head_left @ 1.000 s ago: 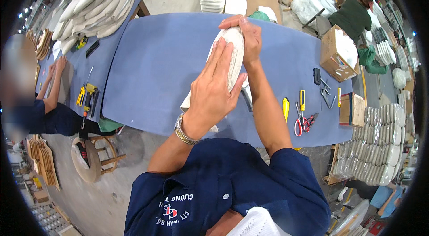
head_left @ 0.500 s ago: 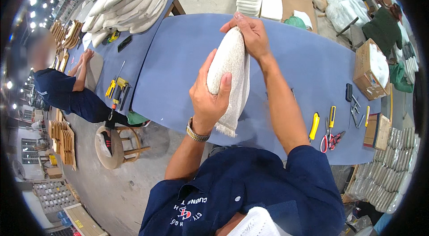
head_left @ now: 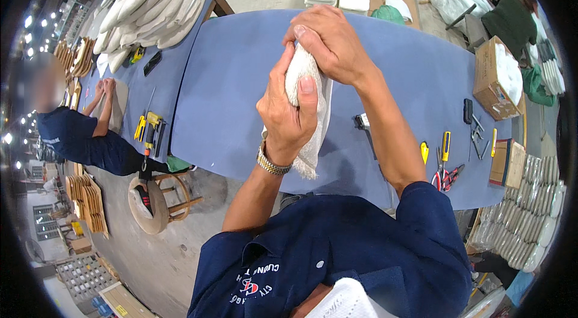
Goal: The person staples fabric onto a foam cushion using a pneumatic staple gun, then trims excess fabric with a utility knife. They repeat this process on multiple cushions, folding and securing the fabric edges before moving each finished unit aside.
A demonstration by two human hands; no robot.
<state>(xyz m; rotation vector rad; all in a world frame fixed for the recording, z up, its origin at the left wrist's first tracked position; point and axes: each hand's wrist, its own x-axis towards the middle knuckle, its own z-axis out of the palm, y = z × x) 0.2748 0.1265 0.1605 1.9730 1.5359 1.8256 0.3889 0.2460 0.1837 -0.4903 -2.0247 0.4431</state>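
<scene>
Above the blue-covered table point(head_left: 229, 83), a cream woven-fabric seat pad point(head_left: 301, 77) is held on edge, pointing away from me. Its frayed cloth end point(head_left: 307, 164) hangs at the near side. My left hand point(head_left: 284, 107) wraps around the pad's middle, thumb pressed on the near face. Over the pad's far tip, my right hand point(head_left: 334, 47) is closed, its fingers curled against the left fingertips. Those fingers cover the tip. A black and silver tool point(head_left: 362, 122), its kind unclear, lies partly behind my right forearm.
Cream pads point(head_left: 156, 5) are piled at the far left, near a yellow nail gun point(head_left: 154, 128). A co-worker point(head_left: 78, 131) stands at left. Right of my forearm lie a yellow-handled screwdriver point(head_left: 446, 146) and red-handled cutters point(head_left: 447, 176). A cardboard box point(head_left: 495, 86) stands farther right.
My right hand has slid over the pad's far tip and closed, covering it. My left hand has shifted toward that end. Less of the pad shows, and the whole view has shifted slightly.
</scene>
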